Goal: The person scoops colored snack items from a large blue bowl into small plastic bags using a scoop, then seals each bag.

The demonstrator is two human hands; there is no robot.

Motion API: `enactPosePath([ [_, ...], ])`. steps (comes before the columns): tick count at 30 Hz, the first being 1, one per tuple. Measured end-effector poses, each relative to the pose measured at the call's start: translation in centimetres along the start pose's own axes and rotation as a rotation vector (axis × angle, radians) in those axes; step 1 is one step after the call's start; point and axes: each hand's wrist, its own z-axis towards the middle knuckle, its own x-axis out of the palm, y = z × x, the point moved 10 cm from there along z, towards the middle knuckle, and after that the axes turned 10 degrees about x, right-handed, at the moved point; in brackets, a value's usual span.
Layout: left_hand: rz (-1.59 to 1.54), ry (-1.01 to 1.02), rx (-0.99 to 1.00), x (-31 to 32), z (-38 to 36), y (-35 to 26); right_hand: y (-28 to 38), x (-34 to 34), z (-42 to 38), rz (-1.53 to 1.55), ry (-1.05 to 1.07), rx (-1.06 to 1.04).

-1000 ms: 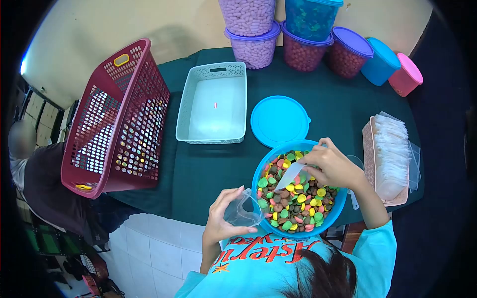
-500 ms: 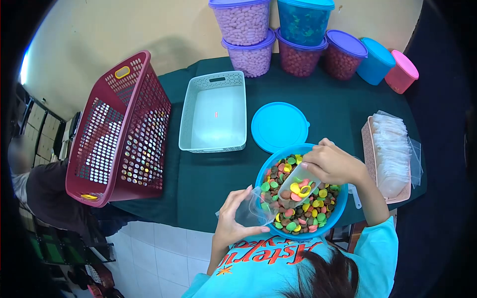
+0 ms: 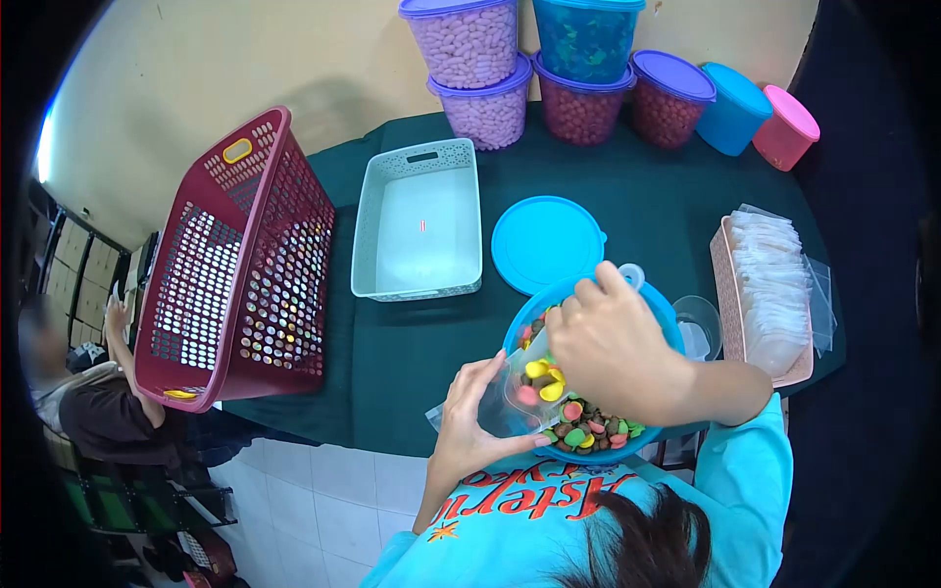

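Observation:
My left hand [image 3: 461,421] grips a clear plastic pouch [image 3: 498,416] at the front left of a blue tub [image 3: 670,316], its mouth spread toward the tub. Over the tub, my right hand [image 3: 618,338] is closed round a translucent scoop [image 3: 635,270], whose ring-ended handle sticks out above the fist. The scoop's front end is tilted at the pouch's mouth, with yellow, pink and brown shell-shaped pieces [image 3: 541,380] in it. More multicoloured pieces [image 3: 588,429] fill the tub, partly covered by my right hand and forearm.
A blue lid [image 3: 547,243] and pale green basket [image 3: 417,265] lie beyond the tub. Left stands a tall maroon basket [image 3: 250,245]; right, a pink basket [image 3: 727,284] of pouches and a clear round container [image 3: 708,314]. Lidded tubs [image 3: 578,113] line the back. Another person [image 3: 108,412] is far left.
My right hand has turned over and brought the loaded scoop left, to the pouch's mouth. The left hand stays on the pouch. The other person's hand has come up beside the maroon basket.

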Motion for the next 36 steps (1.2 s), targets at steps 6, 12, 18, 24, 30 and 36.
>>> enactPosePath([
  [6,-0.017,0.013,-0.005,0.0,-0.1,-0.1,1.1,-1.2,-0.5,-0.122,-0.086,0.005],
  [12,-0.009,0.034,-0.008,0.2,-0.2,0.0,-1.0,-1.6,-0.9,-0.115,-0.104,0.096],
  [18,-0.001,0.053,-0.024,0.4,-0.2,0.1,-0.5,-1.7,-1.5,-0.001,-0.108,0.0],
  [24,-0.137,0.005,-0.012,-0.3,-1.3,1.4,-4.5,-0.2,-1.7,0.007,-0.042,0.168],
  [30,-0.277,-0.032,0.013,-2.0,-2.4,2.6,-6.6,3.8,-1.1,0.086,-0.063,0.15],
  [36,-0.875,-0.056,0.185,-1.5,-3.0,3.1,-4.9,5.0,-0.6,0.189,-0.322,-0.017],
])
